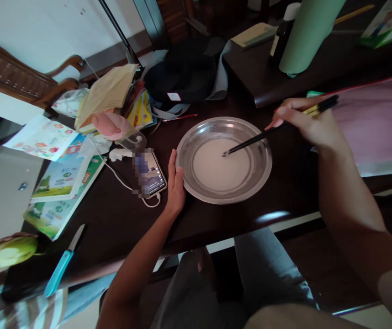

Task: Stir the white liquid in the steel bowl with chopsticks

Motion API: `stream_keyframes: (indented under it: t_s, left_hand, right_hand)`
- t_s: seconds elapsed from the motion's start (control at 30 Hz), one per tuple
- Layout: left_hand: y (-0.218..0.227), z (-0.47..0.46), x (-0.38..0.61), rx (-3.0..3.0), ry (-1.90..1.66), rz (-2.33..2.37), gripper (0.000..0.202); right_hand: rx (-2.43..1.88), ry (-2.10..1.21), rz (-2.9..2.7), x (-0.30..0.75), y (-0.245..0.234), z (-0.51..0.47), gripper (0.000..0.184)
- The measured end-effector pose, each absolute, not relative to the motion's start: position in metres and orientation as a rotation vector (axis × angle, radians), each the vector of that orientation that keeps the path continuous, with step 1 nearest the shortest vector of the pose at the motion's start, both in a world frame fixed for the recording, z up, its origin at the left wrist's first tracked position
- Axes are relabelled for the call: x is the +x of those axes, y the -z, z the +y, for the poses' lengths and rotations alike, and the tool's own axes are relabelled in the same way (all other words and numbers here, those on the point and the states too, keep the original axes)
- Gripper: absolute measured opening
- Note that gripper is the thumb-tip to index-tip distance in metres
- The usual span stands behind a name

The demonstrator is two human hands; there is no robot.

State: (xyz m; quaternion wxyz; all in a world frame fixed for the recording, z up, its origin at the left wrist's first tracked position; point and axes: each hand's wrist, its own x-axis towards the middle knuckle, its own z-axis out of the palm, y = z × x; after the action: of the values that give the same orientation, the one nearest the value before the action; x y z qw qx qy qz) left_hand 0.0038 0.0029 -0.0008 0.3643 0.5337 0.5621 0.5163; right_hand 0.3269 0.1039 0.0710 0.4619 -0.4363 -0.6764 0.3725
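Note:
A round steel bowl (226,195) stands on the dark table in front of me, with a milky white liquid (216,170) covering its bottom. My left hand (176,185) curls round the bowl's left rim, fingers on the outside and thumb at the edge. Above the right side of the bowl, my right hand (300,119) grips a pair of black chopsticks (256,138). Their tips point down and left and meet the white liquid near its middle. The far ends, with a gold band, stick out past my hand.
Left of the bowl lies a phone (155,176) with a white cable. Books (62,192), a knife (65,262) and another person's hand holding a peeled green fruit (16,250) are farther left. A black bag (182,75), green bottle (307,39) and pink pouch (381,121) lie behind and right.

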Motion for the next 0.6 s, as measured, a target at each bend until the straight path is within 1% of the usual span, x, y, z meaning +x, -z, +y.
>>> stream_keyframes:
  t_s: [0.1, 0.23, 0.33, 0.43, 0.53, 0.6]
  left_hand:
    - [0.002, 0.003, 0.004, 1.378, -1.324, 1.448, 0.066]
    - [0.005, 0.004, 0.004, 1.352, -1.337, 1.44, 0.063]
    - [0.006, 0.004, 0.003, 1.334, -1.334, 1.436, 0.062]
    - [0.004, 0.003, 0.003, 1.359, -1.328, 1.453, 0.065]
    - [0.0, 0.002, 0.003, 1.381, -1.315, 1.467, 0.067]
    - [0.0, 0.002, 0.003, 1.381, -1.312, 1.471, 0.068]
  right_hand:
    - [-1.018, -0.944, -1.724, 0.329, -0.072, 0.104, 0.037]
    - [-0.976, -1.09, -1.906, 0.317, -0.069, 0.099, 0.03]
    - [-1.01, -1.017, -1.847, 0.316, -0.067, 0.1, 0.028]
    - [-1.083, -0.886, -1.713, 0.325, -0.068, 0.104, 0.032]
    - [-1.042, -0.928, -1.731, 0.329, -0.069, 0.104, 0.035]
    - [-0.992, -1.012, -1.835, 0.324, -0.068, 0.103, 0.033]
